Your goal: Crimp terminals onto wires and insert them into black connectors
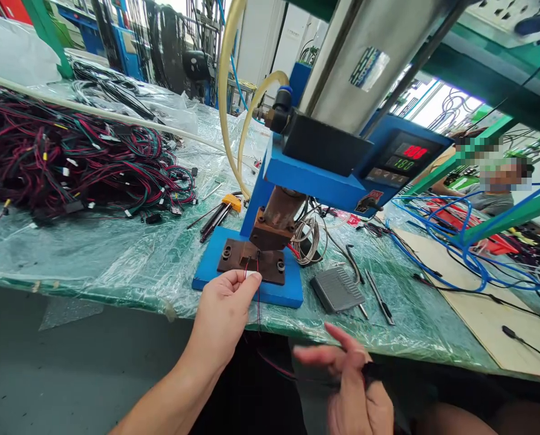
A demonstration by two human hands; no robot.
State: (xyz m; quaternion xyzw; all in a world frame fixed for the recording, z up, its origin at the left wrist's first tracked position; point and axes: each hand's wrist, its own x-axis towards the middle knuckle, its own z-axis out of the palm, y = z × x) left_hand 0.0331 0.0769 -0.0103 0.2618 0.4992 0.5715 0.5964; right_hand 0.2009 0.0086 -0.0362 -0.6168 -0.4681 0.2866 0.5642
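Observation:
My left hand (227, 308) is pinched shut at the front of a dark metal die plate (231, 266), holding thin red and black wires (259, 308). A small white piece (252, 273) shows between thumb and forefinger; I cannot tell its kind. The plate is bolted to the blue base of a press (247, 294), under a brown metal head (272, 229). Lower right, my right hand (358, 386), partly blurred, has its forefinger stretched out and the other fingers closed around a dark cable (276, 368) with a black end (374, 371).
A large heap of wire harnesses (83, 157) covers the bench's left side. A grey foot pedal (337, 289), a pen-like tool (378, 296) and an orange-handled tool (231, 202) lie around the press. Blue hoses (473, 266) and a board (469, 296) are right. Another person (500, 190) sits beyond.

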